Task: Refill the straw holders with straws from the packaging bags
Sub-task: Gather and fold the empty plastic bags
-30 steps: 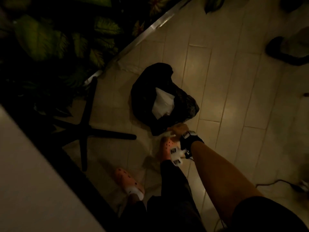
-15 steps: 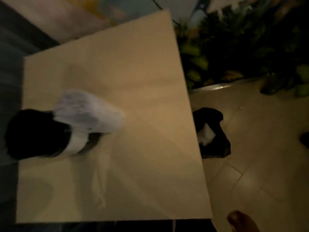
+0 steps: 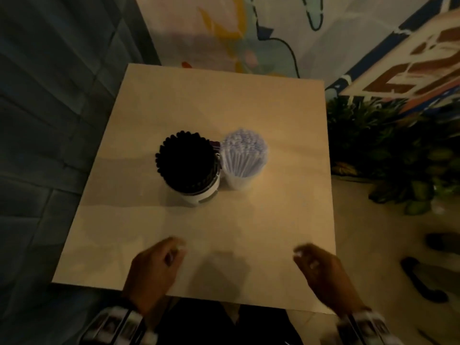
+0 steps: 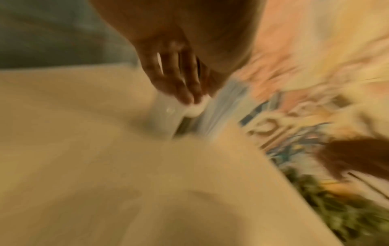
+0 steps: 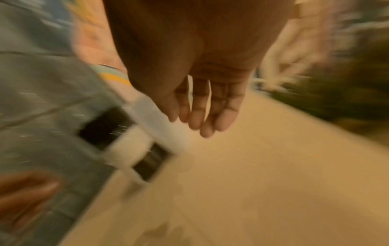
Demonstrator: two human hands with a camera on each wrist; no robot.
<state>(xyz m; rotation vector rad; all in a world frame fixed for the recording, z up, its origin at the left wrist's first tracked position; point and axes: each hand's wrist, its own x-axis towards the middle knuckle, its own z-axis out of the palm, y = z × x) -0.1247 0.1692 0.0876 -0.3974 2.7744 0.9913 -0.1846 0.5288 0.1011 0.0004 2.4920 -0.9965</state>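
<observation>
Two straw holders stand side by side in the middle of the beige table (image 3: pixel 224 232). The white holder (image 3: pixel 196 192) on the left is packed with black straws (image 3: pixel 186 160). The clear holder (image 3: pixel 240 179) on the right is full of white straws (image 3: pixel 245 150). My left hand (image 3: pixel 171 255) and right hand (image 3: pixel 308 260) hover over the table's near edge, fingers loosely curled and holding nothing. The wrist views are blurred: the left hand's fingers (image 4: pixel 179 83) point toward the white holder (image 4: pixel 164 116), and the right hand's fingers (image 5: pixel 202 108) hang relaxed near the holder of black straws (image 5: pixel 130 144).
Green plants (image 3: pixel 398 155) crowd the table's right side, with a painted wall (image 3: pixel 249 33) behind. Grey panelling (image 3: pixel 49 120) runs along the left. Dark footwear (image 3: pixel 420 282) lies on the tiled floor at the right.
The view has swung up from the floor and its black bag to the table. My right hand left the bag, and both hands now hover over the near edge.
</observation>
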